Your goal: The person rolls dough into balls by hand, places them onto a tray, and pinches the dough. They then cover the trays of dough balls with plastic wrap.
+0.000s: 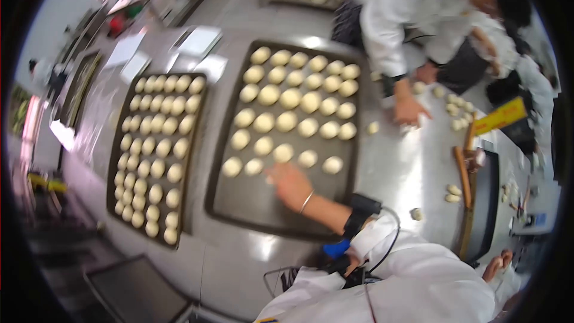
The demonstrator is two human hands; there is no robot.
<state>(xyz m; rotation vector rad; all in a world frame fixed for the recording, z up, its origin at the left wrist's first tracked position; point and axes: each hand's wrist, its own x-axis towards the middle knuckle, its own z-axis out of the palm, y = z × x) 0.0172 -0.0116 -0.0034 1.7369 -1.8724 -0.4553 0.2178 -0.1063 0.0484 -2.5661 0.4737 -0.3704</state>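
Over a dark baking tray (263, 206), my right hand (291, 186) reaches in with a thin bracelet at its wrist. Its fingers point down and are smeared by motion, so I cannot tell whether they hold anything. The fingertips are close beside a pale round dough ball (254, 166) and just below another dough ball (283, 153). Rows of similar balls cover the tray's upper part. My left hand (353, 261) is near my body, mostly hidden by the right sleeve, beside a blue object (336, 248).
A second tray (186, 203) full of dough balls stands to the left. Across the steel table, a co-worker's hand (409, 110) presses on the surface near loose dough pieces (457, 110). A wooden rolling pin (462, 176) lies at the right. Another dark tray (137, 290) is at lower left.
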